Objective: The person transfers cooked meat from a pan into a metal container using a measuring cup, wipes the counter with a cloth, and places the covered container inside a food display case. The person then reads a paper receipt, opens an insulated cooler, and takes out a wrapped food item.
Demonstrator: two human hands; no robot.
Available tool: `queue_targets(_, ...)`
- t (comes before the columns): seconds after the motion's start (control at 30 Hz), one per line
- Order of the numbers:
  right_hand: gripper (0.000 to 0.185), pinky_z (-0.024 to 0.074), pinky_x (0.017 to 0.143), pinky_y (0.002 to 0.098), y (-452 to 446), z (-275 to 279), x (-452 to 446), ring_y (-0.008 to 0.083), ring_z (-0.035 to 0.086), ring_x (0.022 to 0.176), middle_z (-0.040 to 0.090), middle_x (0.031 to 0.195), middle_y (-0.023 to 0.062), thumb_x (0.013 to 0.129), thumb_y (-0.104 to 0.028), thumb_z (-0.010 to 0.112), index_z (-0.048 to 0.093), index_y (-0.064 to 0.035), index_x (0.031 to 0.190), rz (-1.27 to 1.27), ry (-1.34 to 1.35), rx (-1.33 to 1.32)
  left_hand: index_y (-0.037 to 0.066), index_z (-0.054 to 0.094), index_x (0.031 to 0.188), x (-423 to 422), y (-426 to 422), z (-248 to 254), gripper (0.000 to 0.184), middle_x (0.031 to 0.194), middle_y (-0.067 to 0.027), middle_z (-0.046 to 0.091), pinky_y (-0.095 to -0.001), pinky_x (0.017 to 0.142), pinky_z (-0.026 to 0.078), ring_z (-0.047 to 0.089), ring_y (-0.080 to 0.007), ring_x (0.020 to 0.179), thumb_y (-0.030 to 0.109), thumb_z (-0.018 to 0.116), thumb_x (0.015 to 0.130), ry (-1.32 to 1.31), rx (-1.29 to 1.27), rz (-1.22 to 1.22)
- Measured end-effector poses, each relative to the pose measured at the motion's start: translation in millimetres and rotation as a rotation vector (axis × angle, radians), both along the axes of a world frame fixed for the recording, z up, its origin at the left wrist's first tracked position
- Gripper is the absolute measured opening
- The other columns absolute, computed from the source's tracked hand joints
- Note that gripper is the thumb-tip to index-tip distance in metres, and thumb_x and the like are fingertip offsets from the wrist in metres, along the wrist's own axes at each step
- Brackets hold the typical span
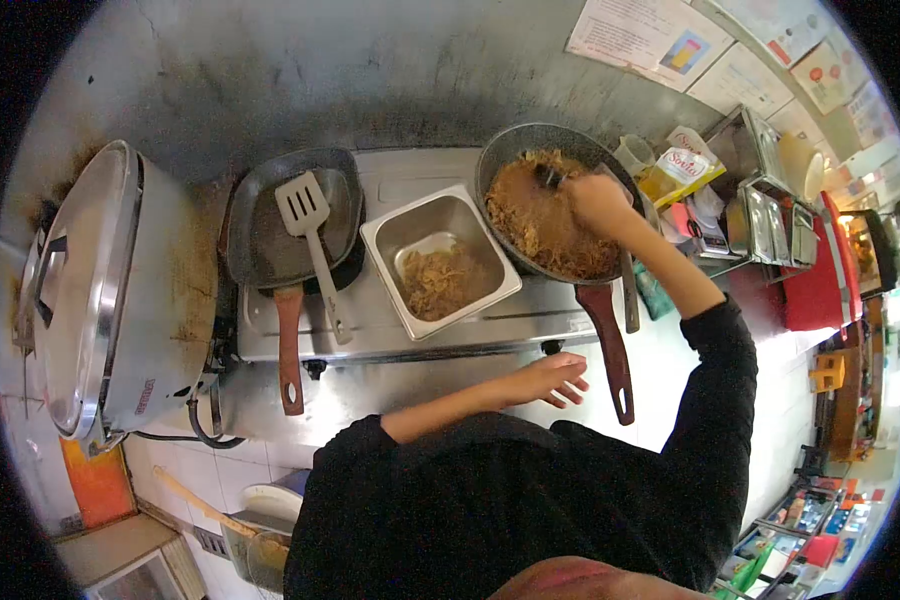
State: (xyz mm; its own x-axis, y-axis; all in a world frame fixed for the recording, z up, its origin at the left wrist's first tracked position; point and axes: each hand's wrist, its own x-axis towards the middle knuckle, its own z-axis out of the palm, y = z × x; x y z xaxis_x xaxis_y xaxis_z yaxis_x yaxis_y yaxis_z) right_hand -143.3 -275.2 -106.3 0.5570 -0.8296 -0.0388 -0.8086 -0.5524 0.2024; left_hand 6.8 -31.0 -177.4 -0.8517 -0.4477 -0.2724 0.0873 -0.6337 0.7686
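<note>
Over the round pan [486, 150] at the right, my right hand [598, 205] is closed round a dark utensil [547, 177] whose end is in the shredded brown food [530, 215]. My left hand [548, 381] holds nothing, fingers apart, in front of the stove, left of the pan's brown handle [606, 345]. Between the two pans a steel container [375, 240] sits tilted to the view, with some of the shredded food [442, 283] inside. A slotted spatula [315, 240] lies across the square pan [245, 245] at the left.
A large lidded metal pot [160, 290] stands at the far left. Right of the round pan are a clear cup [634, 155], a yellow and white packet [685, 168] and steel containers [760, 225]. A bin with a wooden stick [205, 503] is at the lower left.
</note>
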Motion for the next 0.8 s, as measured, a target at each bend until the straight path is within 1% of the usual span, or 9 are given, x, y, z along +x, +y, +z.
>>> queue_targets(0.07, 0.017, 0.0468, 0.064, 0.0457, 23, 10, 3, 0.0379, 0.058, 0.068, 0.059, 0.071, 0.0187, 0.081, -0.016, 0.046, 0.061, -0.0071, 0.085, 0.044, -0.098, 0.073, 0.007, 0.029, 0.130, -11, -3, 9, 0.058, 0.117, -0.0134, 0.049, -0.0345, 0.078, 0.047, 0.055, -0.0222, 0.099, 0.046, 0.043, 0.089, 0.005, 0.096, 0.011)
queue_targets(0.1, 0.017, 0.0466, 0.063, 0.0454, 31, 22, 5, 0.0374, 0.058, 0.070, 0.060, 0.073, 0.0191, 0.080, -0.017, 0.049, 0.061, -0.0075, 0.087, 0.113, -0.300, 0.095, 0.009, 0.027, 0.130, -16, -5, 5, 0.056, 0.115, -0.0130, 0.051, -0.0361, 0.080, 0.047, 0.056, -0.0233, 0.100, 0.045, 0.042, 0.090, 0.041, 0.148, 0.030)
queue_targets(0.2, 0.018, 0.0490, 0.063, 0.0451, 32, 41, 5, 0.0361, 0.061, 0.070, 0.061, 0.073, 0.0195, 0.078, -0.017, 0.048, 0.064, -0.0093, 0.083, -0.018, -0.331, -0.018, 0.012, 0.026, 0.130, -39, -12, 2, 0.053, 0.111, -0.0137, 0.053, -0.0365, 0.080, 0.047, 0.056, -0.0247, 0.099, 0.043, 0.041, 0.091, 0.137, 0.224, 0.024)
queue_targets(0.3, 0.019, 0.0458, 0.065, 0.0447, 17, 13, -9, 0.0378, 0.058, 0.072, 0.060, 0.075, 0.0196, 0.079, -0.017, 0.053, 0.062, -0.0060, 0.091, -0.016, -0.114, 0.110, 0.013, 0.027, 0.128, -50, -14, 14, 0.043, 0.109, -0.0166, 0.054, -0.0423, 0.085, 0.046, 0.056, -0.0287, 0.101, 0.037, 0.036, 0.093, 0.279, 0.245, 0.087)
queue_targets(0.43, 0.023, 0.0466, 0.075, 0.0433, 48, 20, 8, 0.0340, 0.060, 0.080, 0.062, 0.078, 0.0179, 0.080, -0.020, 0.052, 0.064, -0.0025, 0.088, 0.050, -0.401, 0.237, 0.014, 0.027, 0.127, -54, -15, 20, 0.041, 0.106, -0.0184, 0.056, -0.0450, 0.087, 0.046, 0.057, -0.0306, 0.100, 0.037, 0.032, 0.094, 0.332, 0.248, 0.134)
queue_targets(0.53, 0.024, 0.0458, 0.075, 0.0409, 48, 19, 7, 0.0337, 0.060, 0.081, 0.062, 0.082, 0.0186, 0.080, -0.023, 0.055, 0.064, -0.0022, 0.089, 0.150, -0.530, 0.357, 0.013, 0.030, 0.122, -54, -14, 19, 0.038, 0.103, -0.0182, 0.057, -0.0449, 0.085, 0.047, 0.058, -0.0304, 0.098, 0.039, 0.031, 0.094, 0.292, 0.205, 0.143)
queue_targets(0.63, 0.020, 0.0420, 0.056, 0.0329, 34, 27, 1, 0.0206, 0.056, 0.061, 0.060, 0.067, 0.0107, 0.081, -0.016, 0.056, 0.062, 0.0019, 0.090, 0.057, -0.514, 0.607, 0.013, 0.032, 0.116, -54, -15, 22, 0.034, 0.101, -0.0176, 0.058, -0.0448, 0.084, 0.047, 0.058, -0.0301, 0.097, 0.039, 0.030, 0.094, 0.272, 0.185, 0.141)
queue_targets(0.73, 0.016, 0.0332, 0.045, 0.0229, 19, 18, -12, 0.0080, 0.044, 0.051, 0.049, 0.057, 0.0000, 0.084, -0.016, 0.055, 0.062, -0.0023, 0.087, -0.166, -0.644, 0.942, 0.013, 0.032, 0.117, -52, -17, 25, 0.035, 0.101, -0.0171, 0.059, -0.0444, 0.083, 0.047, 0.058, -0.0296, 0.097, 0.040, 0.030, 0.094, 0.256, 0.162, 0.134)
queue_targets(0.8, 0.014, 0.0328, 0.042, 0.0229, 15, 18, -24, 0.0058, 0.040, 0.047, 0.047, 0.058, -0.0025, 0.084, -0.018, 0.054, 0.062, -0.0067, 0.089, -0.409, -0.803, 1.169, 0.012, 0.033, 0.118, -52, -17, 25, 0.038, 0.101, -0.0167, 0.059, -0.0442, 0.083, 0.048, 0.059, -0.0292, 0.097, 0.041, 0.030, 0.094, 0.257, 0.157, 0.129)
